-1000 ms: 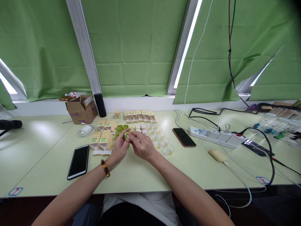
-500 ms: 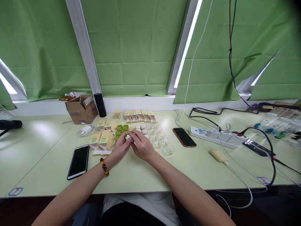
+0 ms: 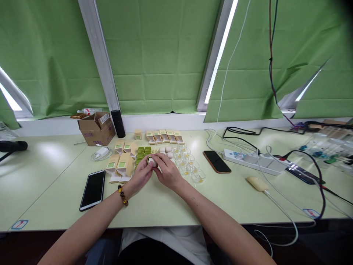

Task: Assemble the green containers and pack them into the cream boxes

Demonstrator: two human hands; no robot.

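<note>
My left hand [image 3: 141, 176] and my right hand [image 3: 168, 172] meet over the middle of the table, fingers closed around a small white piece with a dark green edge [image 3: 151, 161]. Its exact kind is mostly hidden by the fingers. Just beyond my left hand stand small green square cups [image 3: 140, 150] in rows. Past my right hand lie several white cylindrical pieces [image 3: 167, 150], next to rows of clear plastic cups [image 3: 198, 176] with yellow marks. Open cardboard boxes with green labels [image 3: 125, 164] stand left of the cups.
More small boxes [image 3: 164, 136] line the back, near a brown carton [image 3: 96, 129] and a black cylinder [image 3: 118, 123]. Phones lie at left [image 3: 92, 189] and right [image 3: 217, 161]. A white power strip [image 3: 253, 161], a cream charger [image 3: 256, 183] and loose cables spread across the right side.
Both hands stay together in nearly the same spot, with the fingers shifted slightly around the small piece. The whole view has moved a little.
</note>
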